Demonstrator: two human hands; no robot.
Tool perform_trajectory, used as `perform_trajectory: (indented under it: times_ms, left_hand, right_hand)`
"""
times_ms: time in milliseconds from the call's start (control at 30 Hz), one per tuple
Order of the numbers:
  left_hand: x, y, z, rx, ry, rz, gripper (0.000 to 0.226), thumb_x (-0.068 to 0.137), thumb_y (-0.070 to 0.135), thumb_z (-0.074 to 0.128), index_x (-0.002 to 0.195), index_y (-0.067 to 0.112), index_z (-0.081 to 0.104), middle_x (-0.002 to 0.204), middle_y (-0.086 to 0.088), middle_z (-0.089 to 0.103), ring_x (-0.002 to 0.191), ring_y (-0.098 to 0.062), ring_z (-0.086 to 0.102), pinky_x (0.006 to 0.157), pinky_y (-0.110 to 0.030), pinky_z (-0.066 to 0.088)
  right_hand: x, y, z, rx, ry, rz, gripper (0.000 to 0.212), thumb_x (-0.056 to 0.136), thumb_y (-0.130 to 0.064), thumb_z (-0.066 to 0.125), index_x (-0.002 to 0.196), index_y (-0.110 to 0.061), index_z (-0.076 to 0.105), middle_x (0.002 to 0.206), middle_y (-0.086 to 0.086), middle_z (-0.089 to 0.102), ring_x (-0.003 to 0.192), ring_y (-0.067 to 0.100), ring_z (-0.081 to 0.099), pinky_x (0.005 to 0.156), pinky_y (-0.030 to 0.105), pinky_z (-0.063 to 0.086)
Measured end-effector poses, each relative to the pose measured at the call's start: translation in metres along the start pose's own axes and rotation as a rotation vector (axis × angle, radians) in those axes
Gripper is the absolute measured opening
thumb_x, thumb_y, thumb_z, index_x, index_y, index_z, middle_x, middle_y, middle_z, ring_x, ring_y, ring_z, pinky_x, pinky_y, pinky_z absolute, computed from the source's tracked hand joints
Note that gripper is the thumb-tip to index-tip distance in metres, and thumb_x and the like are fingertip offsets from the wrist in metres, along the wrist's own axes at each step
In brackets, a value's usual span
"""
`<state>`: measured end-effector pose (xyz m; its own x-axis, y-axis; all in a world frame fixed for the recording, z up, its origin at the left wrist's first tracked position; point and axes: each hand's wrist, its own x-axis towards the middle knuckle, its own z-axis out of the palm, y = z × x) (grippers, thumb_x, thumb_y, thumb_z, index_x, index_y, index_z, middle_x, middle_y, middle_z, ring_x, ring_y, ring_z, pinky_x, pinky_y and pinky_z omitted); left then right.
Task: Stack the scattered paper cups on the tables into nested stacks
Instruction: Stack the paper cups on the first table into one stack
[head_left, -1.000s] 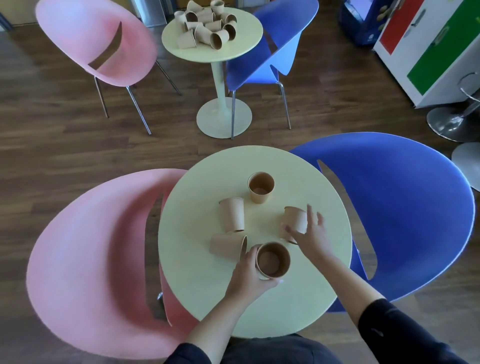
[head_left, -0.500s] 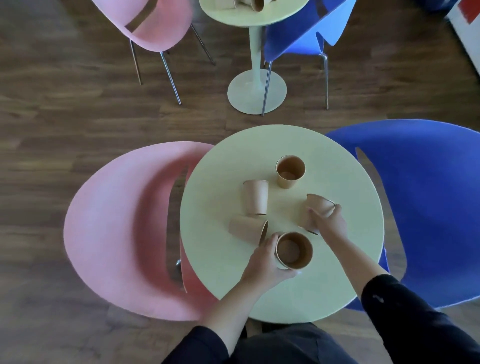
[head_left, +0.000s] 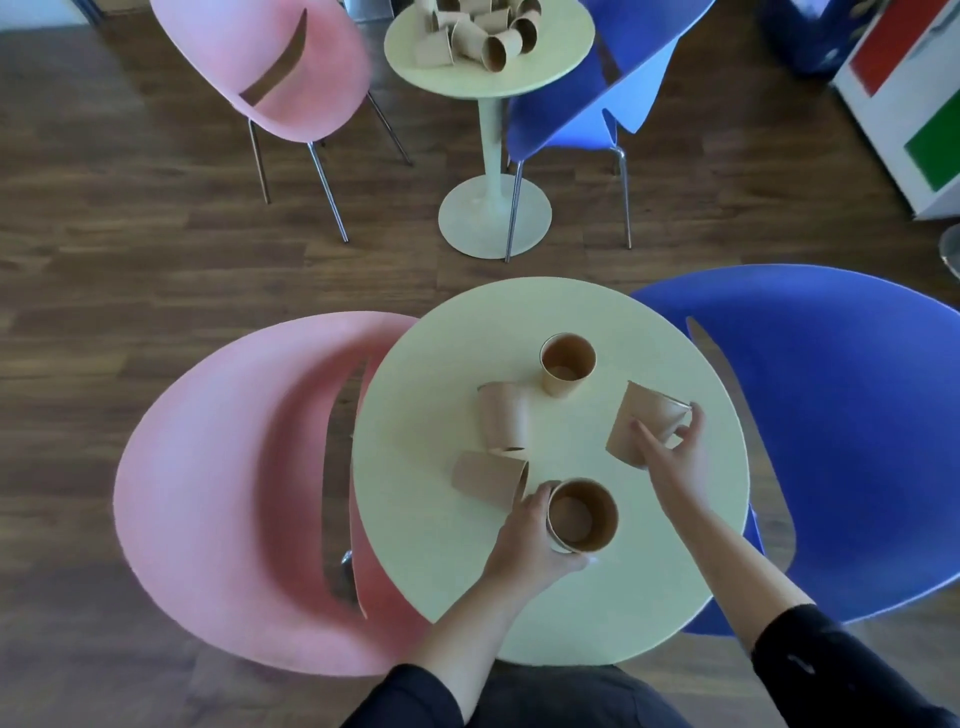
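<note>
On the near round pale-yellow table (head_left: 441, 561) lie several brown paper cups. My left hand (head_left: 524, 545) grips an upright cup (head_left: 582, 515) by its side near the front. My right hand (head_left: 675, 457) holds a tilted cup (head_left: 636, 426), lifted off the table on the right. Another upright cup (head_left: 566, 364) stands at the back. An upside-down cup (head_left: 503, 415) stands in the middle, and a cup on its side (head_left: 488, 478) lies just left of my left hand.
A pink chair (head_left: 234, 493) is tucked at the table's left, a blue chair (head_left: 841, 431) at its right. A second round table (head_left: 550, 57) at the back holds several scattered cups (head_left: 472, 31), flanked by a pink chair (head_left: 280, 67) and a blue chair (head_left: 587, 98). A coloured cabinet (head_left: 914, 104) stands far right.
My right hand has lifted its cup off the table and tilted it. My left hand keeps its hold on the upright front cup. The camera view has shifted.
</note>
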<state>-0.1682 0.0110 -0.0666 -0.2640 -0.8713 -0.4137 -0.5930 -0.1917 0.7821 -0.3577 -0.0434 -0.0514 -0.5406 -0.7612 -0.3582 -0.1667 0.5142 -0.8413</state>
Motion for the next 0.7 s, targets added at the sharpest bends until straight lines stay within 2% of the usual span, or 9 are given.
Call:
perform_trajectory:
  times_ms: [100, 200, 233, 367, 433, 500, 567, 633, 700]
  left_hand:
    - [0.0, 0.003, -0.001, -0.002, -0.013, -0.007, 0.078, 0.051, 0.049, 0.081, 0.121, 0.04, 0.048, 0.116, 0.02, 0.061, 0.107, -0.002, 0.059, 0.096, -0.032, 0.051]
    - [-0.001, 0.005, -0.003, 0.012, -0.007, 0.008, 0.078, 0.049, 0.05, 0.081, 0.119, 0.039, 0.049, 0.116, 0.021, 0.061, 0.108, -0.002, 0.059, 0.095, -0.032, 0.051]
    - [-0.001, 0.005, -0.004, 0.021, -0.003, 0.017, 0.078, 0.049, 0.05, 0.082, 0.119, 0.039, 0.05, 0.115, 0.021, 0.061, 0.107, -0.002, 0.059, 0.095, -0.031, 0.051]
    - [0.001, 0.008, -0.008, -0.003, -0.019, 0.027, 0.075, 0.051, 0.037, 0.09, 0.114, 0.034, 0.05, 0.105, 0.023, 0.059, 0.101, -0.003, 0.06, 0.089, -0.022, 0.051]
    - [0.0, 0.01, -0.009, -0.022, -0.028, 0.026, 0.071, 0.051, 0.032, 0.091, 0.111, 0.03, 0.052, 0.097, 0.023, 0.059, 0.096, -0.001, 0.061, 0.084, -0.019, 0.051]
    - [-0.001, 0.011, -0.008, -0.058, -0.021, 0.022, 0.068, 0.051, 0.028, 0.091, 0.108, 0.029, 0.054, 0.095, 0.02, 0.063, 0.093, 0.001, 0.063, 0.081, -0.017, 0.051]
    - [0.0, 0.013, -0.007, -0.072, -0.011, 0.032, 0.067, 0.051, 0.023, 0.091, 0.105, 0.037, 0.053, 0.097, 0.022, 0.064, 0.094, 0.004, 0.062, 0.079, -0.01, 0.049]
    - [0.001, 0.014, -0.008, -0.062, -0.038, 0.047, 0.066, 0.06, 0.014, 0.088, 0.099, 0.046, 0.046, 0.094, 0.025, 0.061, 0.091, 0.003, 0.06, 0.076, -0.005, 0.045]
    - [-0.001, 0.015, -0.011, -0.037, -0.063, 0.063, 0.069, 0.07, 0.007, 0.082, 0.112, 0.045, 0.043, 0.105, 0.022, 0.059, 0.096, 0.001, 0.057, 0.082, -0.007, 0.043]
  right_hand:
    - [-0.018, -0.011, -0.008, 0.066, 0.001, -0.09, 0.088, 0.08, -0.029, 0.073, 0.147, -0.03, 0.016, 0.13, 0.0, 0.048, 0.104, 0.024, 0.06, 0.086, 0.043, 0.053]
    - [-0.042, -0.02, -0.015, 0.106, -0.04, -0.168, 0.091, 0.078, -0.021, 0.076, 0.147, -0.03, 0.018, 0.125, -0.006, 0.046, 0.089, 0.011, 0.063, 0.07, 0.025, 0.052]
    - [-0.051, -0.021, -0.017, 0.102, -0.063, -0.189, 0.092, 0.076, -0.02, 0.077, 0.147, -0.033, 0.019, 0.124, -0.009, 0.047, 0.089, 0.008, 0.064, 0.068, 0.023, 0.051]
    - [-0.086, -0.018, -0.019, 0.058, -0.181, -0.25, 0.097, 0.069, -0.021, 0.083, 0.143, -0.041, 0.023, 0.124, -0.033, 0.042, 0.099, -0.006, 0.059, 0.075, 0.019, 0.049]
    - [-0.099, -0.011, -0.016, 0.031, -0.217, -0.279, 0.097, 0.066, -0.017, 0.085, 0.141, -0.037, 0.027, 0.128, -0.033, 0.038, 0.107, -0.016, 0.049, 0.081, 0.013, 0.046]
    - [-0.108, -0.004, -0.014, -0.03, -0.227, -0.324, 0.093, 0.065, -0.02, 0.086, 0.137, -0.037, 0.031, 0.128, -0.034, 0.04, 0.112, -0.018, 0.045, 0.086, 0.004, 0.039]
    - [-0.112, 0.003, -0.011, -0.142, -0.232, -0.362, 0.091, 0.064, -0.028, 0.085, 0.136, -0.038, 0.03, 0.129, -0.034, 0.039, 0.116, -0.016, 0.042, 0.089, -0.001, 0.032]
    - [-0.113, 0.013, -0.008, -0.23, -0.248, -0.341, 0.094, 0.064, -0.03, 0.084, 0.139, -0.038, 0.028, 0.133, -0.029, 0.038, 0.12, -0.008, 0.039, 0.094, 0.003, 0.03]
    - [-0.111, 0.026, -0.006, -0.307, -0.259, -0.319, 0.094, 0.063, -0.034, 0.082, 0.14, -0.04, 0.027, 0.137, -0.024, 0.037, 0.124, 0.003, 0.04, 0.101, 0.018, 0.036]
